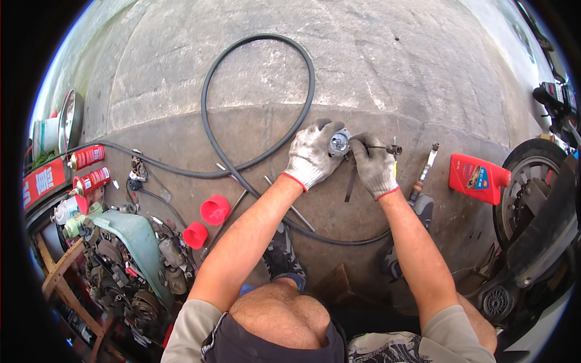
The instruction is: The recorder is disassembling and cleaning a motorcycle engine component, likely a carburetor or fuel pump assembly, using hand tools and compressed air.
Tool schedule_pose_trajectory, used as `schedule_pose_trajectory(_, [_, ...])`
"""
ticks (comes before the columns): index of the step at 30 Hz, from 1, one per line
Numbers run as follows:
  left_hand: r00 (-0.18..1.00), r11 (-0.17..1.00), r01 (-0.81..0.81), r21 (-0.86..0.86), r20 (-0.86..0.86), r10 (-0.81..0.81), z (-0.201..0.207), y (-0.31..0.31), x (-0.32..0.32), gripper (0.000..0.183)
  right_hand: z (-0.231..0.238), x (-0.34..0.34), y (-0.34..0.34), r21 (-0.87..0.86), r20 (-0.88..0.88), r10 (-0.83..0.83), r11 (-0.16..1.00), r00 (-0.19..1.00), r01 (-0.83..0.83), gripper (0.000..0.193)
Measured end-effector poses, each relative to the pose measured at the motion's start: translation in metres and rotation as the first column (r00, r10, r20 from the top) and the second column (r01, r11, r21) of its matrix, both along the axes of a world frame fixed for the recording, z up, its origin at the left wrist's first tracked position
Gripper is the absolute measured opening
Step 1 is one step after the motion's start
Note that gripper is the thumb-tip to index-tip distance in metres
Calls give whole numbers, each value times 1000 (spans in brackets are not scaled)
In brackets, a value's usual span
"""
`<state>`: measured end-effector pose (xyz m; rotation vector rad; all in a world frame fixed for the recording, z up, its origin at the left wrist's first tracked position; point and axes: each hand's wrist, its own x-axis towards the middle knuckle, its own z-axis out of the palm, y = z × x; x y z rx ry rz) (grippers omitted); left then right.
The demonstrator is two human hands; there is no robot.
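Observation:
My left hand [313, 151], in a white-and-grey work glove, is closed around a small silver metal part with a round bore [339, 143]. It holds the part above the floor, bore facing up. My right hand [373, 162], gloved the same way, is closed on a thin dark tool [380, 147] with a stubby cylindrical end sticking out to the right. Its fingertips are at the right edge of the metal part; the tool's other end is hidden by them. A dark flat strip [351, 184] hangs below, between the hands; what it belongs to cannot be made out.
A black hose [206, 97] loops over the concrete floor. Right of my hands lie an air tool [428, 163], a red oil bottle [475, 178] and a motorcycle wheel [514, 206]. On the left are two red cups [215, 209], spray cans [91, 181] and piled engine parts [112, 275].

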<state>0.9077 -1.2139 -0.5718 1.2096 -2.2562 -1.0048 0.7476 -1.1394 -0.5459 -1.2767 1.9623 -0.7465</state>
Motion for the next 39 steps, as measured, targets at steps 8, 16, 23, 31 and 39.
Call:
schedule_pose_trajectory(8, [1000,1000,-7,8,15,7,-1,0,-1,59,0,-4,-13,73,5,32,997,999,-33,20])
schedule_pose_trajectory(16, [1000,1000,-25,15,10,25,-2,0,-3,59,-6,-2,-7,30,76,-60,998,995,58,19])
schedule_pose_trajectory(23, [1000,1000,-26,2,16,26,-3,0,-2,59,0,0,-7,-4,28,-52,999,998,52,18])
schedule_pose_trajectory(31, [999,999,-33,-16,-25,32,-4,1,-1,58,4,-1,-14,5,-26,2,1000,1000,-1,16])
schedule_pose_trajectory(39, [1000,1000,-22,-9,-21,22,-5,1,-1,59,1,-2,-12,99,46,-45,994,998,40,18])
